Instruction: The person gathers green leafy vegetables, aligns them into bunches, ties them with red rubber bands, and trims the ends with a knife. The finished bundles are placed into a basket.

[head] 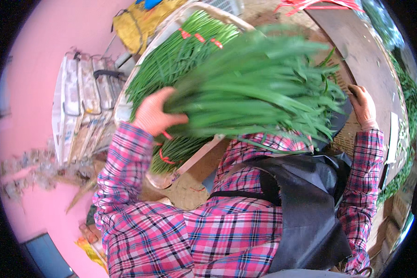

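My left hand (156, 113) grips the stem end of a large bunch of long, flat green leaves (260, 87), like garlic chives; motion blurs the bunch. Its leaf tips fan out to the right, over my lap. Beneath it, a white foam box (186, 165) holds bundles of green stalks (180, 57) bound with red ties. Another red-tied bundle (180, 153) lies at the box's near end. At the right, my right hand (363, 104) rests by the edge of a dark tabletop (361, 45), fingers curled; whether it holds anything cannot be told.
A yellow sack (130, 31) lies behind the box. White crates or folded containers (87, 90) stand by the pink wall at the left. Red strips (319, 5) lie at the table's far end, loose greens (408, 83) along its right side. A black apron (305, 205) covers part of my lap.
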Tool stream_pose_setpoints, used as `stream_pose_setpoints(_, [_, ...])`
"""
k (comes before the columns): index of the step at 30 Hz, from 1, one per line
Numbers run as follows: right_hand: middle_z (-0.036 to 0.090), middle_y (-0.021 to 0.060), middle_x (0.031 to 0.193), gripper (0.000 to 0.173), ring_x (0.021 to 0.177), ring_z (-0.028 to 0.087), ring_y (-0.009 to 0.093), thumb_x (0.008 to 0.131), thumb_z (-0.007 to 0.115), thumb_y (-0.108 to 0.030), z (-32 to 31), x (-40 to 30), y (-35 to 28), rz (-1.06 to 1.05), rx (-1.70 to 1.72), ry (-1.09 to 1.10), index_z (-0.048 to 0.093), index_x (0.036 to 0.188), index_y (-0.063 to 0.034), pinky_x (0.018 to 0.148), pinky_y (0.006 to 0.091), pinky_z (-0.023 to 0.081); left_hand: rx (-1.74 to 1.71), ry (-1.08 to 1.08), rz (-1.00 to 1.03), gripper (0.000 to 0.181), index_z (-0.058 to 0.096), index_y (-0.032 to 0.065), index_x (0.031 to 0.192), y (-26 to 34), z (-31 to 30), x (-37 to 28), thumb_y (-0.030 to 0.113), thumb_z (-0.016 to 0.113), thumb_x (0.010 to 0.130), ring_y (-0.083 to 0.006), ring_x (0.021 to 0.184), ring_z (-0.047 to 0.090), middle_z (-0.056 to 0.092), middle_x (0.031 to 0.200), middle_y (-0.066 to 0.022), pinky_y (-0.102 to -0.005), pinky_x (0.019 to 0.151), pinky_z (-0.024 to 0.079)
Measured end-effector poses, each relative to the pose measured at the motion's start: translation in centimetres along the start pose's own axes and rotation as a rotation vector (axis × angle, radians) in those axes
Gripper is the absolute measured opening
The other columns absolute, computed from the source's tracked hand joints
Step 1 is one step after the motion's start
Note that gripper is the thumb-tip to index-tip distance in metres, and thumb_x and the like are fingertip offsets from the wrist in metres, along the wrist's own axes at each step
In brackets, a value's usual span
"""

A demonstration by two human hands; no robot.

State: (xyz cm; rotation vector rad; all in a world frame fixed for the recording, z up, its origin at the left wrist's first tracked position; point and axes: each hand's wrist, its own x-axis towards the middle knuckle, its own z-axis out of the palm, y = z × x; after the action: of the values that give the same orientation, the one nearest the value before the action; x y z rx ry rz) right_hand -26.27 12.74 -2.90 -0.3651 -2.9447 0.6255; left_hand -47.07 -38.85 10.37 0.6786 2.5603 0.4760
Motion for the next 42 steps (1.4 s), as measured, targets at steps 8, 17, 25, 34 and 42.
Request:
stream_pose_setpoints(8, [0.061, 0.0133, 0.105, 0.027, 0.102, 0.057, 0.035, 0.084, 0.057, -0.011, 0.5, 0.6, 1.5, -0.024, -0.255, -0.149, 0.061, 0.11, -0.0077, 0.09, 0.042, 0.044, -0.265, 0.197, -0.333, 0.063, 0.053, -0.0014, 0.125, -17.0, -6.2, -1.8, 0.015, 0.08, 0.07, -0.021, 0.105, 0.061, 0.064, 0.115, -0.0142, -0.0319, 0.094, 0.047])
stream_pose_setpoints(17, [0.061, 0.0147, 0.101, 0.029, 0.101, 0.056, 0.037, 0.081, 0.054, -0.006, -0.1, -0.9, 3.2, 0.028, -0.413, -0.257, 0.061, 0.109, -0.0075, 0.092, 0.0423, 0.044, -0.081, -0.023, -0.494, 0.077, 0.046, -0.0021, 0.134, -25.7, 3.7, -3.8, 0.033, 0.078, 0.073, -0.0293, 0.117, 0.056, 0.06, 0.123, -0.0187, -0.0356, 0.103, 0.039])
stream_pose_setpoints(25, [0.062, 0.0192, 0.108, 0.028, 0.104, 0.057, 0.039, 0.083, 0.055, -0.009, 0.5, 0.5, 4.9, 0.121, -0.147, -0.324, 0.062, 0.11, -0.0048, 0.09, 0.0415, 0.046, -0.203, -0.073, -0.424, 0.075, 0.045, -0.003, 0.134, -28.0, 4.1, -3.3, 0.027, 0.078, 0.073, -0.0274, 0.118, 0.055, 0.059, 0.125, -0.0174, -0.0358, 0.103, 0.039])
stream_pose_setpoints(34, [0.068, 0.0133, 0.107, 0.026, 0.096, 0.064, 0.023, 0.094, 0.05, -0.015, 3.7, -1.6, 13.7, 0.164, 0.11, -0.417, 0.062, 0.113, -0.001, 0.082, 0.0331, 0.048, -0.676, 0.42, -0.437, 0.08, 0.04, -0.0036, 0.139, -29.4, 1.0, -9.2, 0.019, 0.08, 0.073, -0.0285, 0.132, 0.043, 0.048, 0.138, -0.0208, -0.0387, 0.11, 0.034])
stream_pose_setpoints(42, [0.069, 0.0125, 0.1, 0.029, 0.087, 0.061, 0.018, 0.097, 0.048, -0.02, 5.8, -3.1, 22.9, 0.418, 0.586, -0.369, 0.064, 0.109, 0.0, 0.077, 0.0316, 0.048, 0.143, 0.113, -0.441, 0.107, 0.025, -0.001, 0.147, -23.0, 6.1, -6.8, 0.033, 0.083, 0.063, -0.0324, 0.134, 0.039, 0.042, 0.142, -0.0241, -0.0357, 0.112, 0.03])
